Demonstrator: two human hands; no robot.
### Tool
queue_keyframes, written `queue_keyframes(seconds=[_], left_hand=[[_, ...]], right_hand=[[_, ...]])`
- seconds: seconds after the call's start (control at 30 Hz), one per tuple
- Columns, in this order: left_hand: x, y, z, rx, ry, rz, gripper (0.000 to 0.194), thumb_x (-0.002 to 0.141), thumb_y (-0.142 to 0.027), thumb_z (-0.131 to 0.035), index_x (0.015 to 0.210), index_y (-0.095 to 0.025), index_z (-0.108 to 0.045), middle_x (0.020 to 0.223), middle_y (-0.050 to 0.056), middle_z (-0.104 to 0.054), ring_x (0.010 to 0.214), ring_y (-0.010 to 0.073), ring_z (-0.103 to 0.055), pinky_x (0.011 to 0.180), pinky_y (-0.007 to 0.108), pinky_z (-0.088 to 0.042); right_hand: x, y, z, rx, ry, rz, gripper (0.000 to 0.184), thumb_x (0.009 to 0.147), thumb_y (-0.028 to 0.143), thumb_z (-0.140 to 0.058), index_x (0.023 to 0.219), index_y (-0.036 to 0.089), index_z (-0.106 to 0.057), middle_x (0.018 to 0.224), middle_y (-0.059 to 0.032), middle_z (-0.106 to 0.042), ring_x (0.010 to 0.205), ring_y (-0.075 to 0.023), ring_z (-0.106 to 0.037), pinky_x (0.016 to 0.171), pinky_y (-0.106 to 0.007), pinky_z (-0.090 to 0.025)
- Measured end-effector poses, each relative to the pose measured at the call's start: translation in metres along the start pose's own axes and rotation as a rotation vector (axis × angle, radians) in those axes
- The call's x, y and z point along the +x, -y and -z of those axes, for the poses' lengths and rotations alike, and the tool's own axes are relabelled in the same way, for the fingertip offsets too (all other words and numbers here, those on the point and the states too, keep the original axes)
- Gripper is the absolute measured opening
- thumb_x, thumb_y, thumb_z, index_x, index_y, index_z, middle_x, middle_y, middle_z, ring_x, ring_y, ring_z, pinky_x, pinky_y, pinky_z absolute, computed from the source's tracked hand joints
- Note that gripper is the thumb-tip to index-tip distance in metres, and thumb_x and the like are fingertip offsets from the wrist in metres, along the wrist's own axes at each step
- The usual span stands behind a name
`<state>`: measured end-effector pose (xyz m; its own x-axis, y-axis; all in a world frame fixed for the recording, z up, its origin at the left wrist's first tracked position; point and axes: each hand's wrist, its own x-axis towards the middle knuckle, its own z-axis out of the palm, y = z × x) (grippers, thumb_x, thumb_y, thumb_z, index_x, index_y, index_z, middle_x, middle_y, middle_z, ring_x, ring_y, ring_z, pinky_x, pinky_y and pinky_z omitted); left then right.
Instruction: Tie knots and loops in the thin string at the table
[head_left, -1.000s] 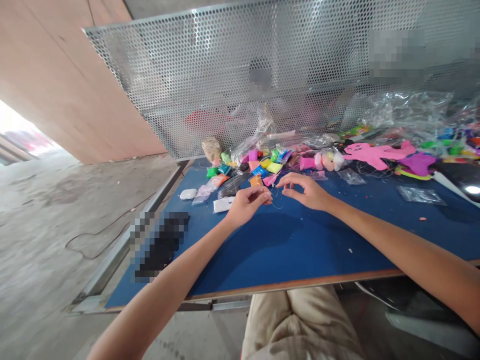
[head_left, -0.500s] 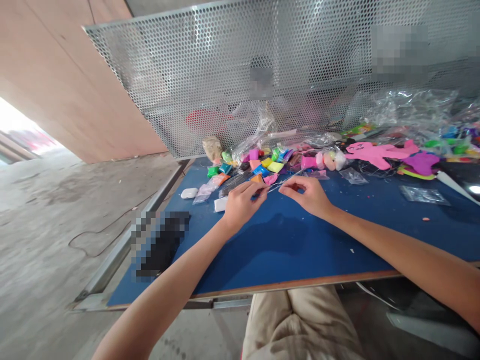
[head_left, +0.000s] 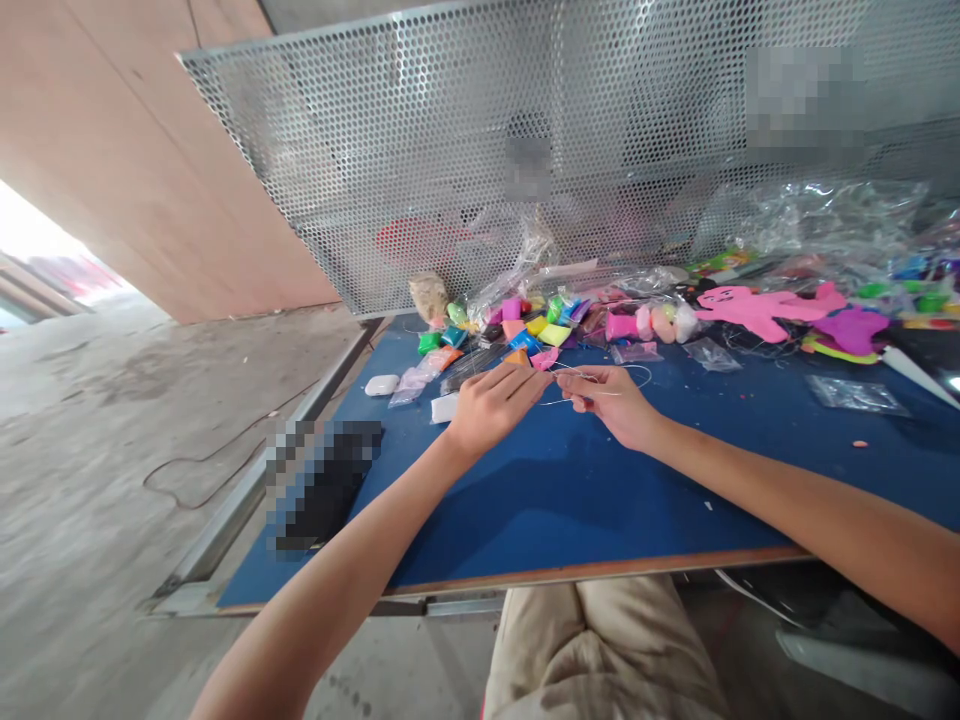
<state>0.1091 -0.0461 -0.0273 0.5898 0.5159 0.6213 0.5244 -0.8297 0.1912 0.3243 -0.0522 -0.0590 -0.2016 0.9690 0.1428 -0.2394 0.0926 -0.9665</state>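
Observation:
My left hand [head_left: 495,405] is above the blue table with its fingers held together, their tips pinching a thin pale strand [head_left: 649,377], wire or thread. Close against those fingertips, my right hand [head_left: 621,408] is closed on the same strand between thumb and fingers. One part of the strand curves out in a loop beyond the right hand, and thin ends stick out below the fingers. The exact spot where both hands grip is too small to make out. Just behind them lie a pink packet [head_left: 545,359] and an orange packet [head_left: 517,357].
Several colourful packets lie before a perforated metal panel [head_left: 450,130]. A white case [head_left: 382,385] and a blurred dark object [head_left: 330,480] are on the left. To the right are a pink figure-shaped cutout [head_left: 765,308], a purple piece [head_left: 853,332] and a clear bag [head_left: 857,394].
My hands have come together, the right one moving left and turning. The strand, stretched between them before, now forms a loop at the right hand. The view has shifted slightly.

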Motion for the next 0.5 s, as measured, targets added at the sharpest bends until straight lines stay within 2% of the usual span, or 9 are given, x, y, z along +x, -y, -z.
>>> queue_keyframes(seconds=[0.2,0.37,0.5], left_hand=[[0.0,0.002,-0.008,0.083,-0.058,-0.077,0.025,0.097,-0.026,-0.053,0.115,-0.023,-0.07,0.107,0.007,-0.074,0.102,0.0214,-0.067,0.091,0.034,-0.051],[0.001,0.002,-0.017,0.154,-0.152,-0.139,0.02,0.096,-0.023,-0.056,0.109,-0.02,-0.07,0.098,0.006,-0.076,0.09,0.0179,-0.068,0.082,0.03,-0.054],[0.004,-0.002,-0.023,0.119,-0.236,-0.093,0.014,0.095,-0.023,-0.06,0.103,-0.019,-0.071,0.094,0.004,-0.076,0.082,0.0145,-0.068,0.077,0.027,-0.055]], right_hand=[[-0.002,0.0,-0.004,-0.066,-0.066,0.073,0.037,0.069,0.045,-0.083,0.096,0.019,-0.079,0.07,-0.0016,-0.064,0.057,-0.01,-0.041,0.054,-0.028,-0.033],[-0.002,0.0,-0.006,-0.065,-0.106,0.068,0.029,0.071,0.04,-0.082,0.092,0.019,-0.08,0.065,-0.001,-0.061,0.058,-0.0106,-0.043,0.054,-0.028,-0.03],[0.001,-0.001,-0.005,-0.055,-0.137,0.098,0.018,0.073,0.034,-0.081,0.083,0.019,-0.08,0.067,-0.0018,-0.063,0.06,-0.0103,-0.045,0.054,-0.028,-0.03]])
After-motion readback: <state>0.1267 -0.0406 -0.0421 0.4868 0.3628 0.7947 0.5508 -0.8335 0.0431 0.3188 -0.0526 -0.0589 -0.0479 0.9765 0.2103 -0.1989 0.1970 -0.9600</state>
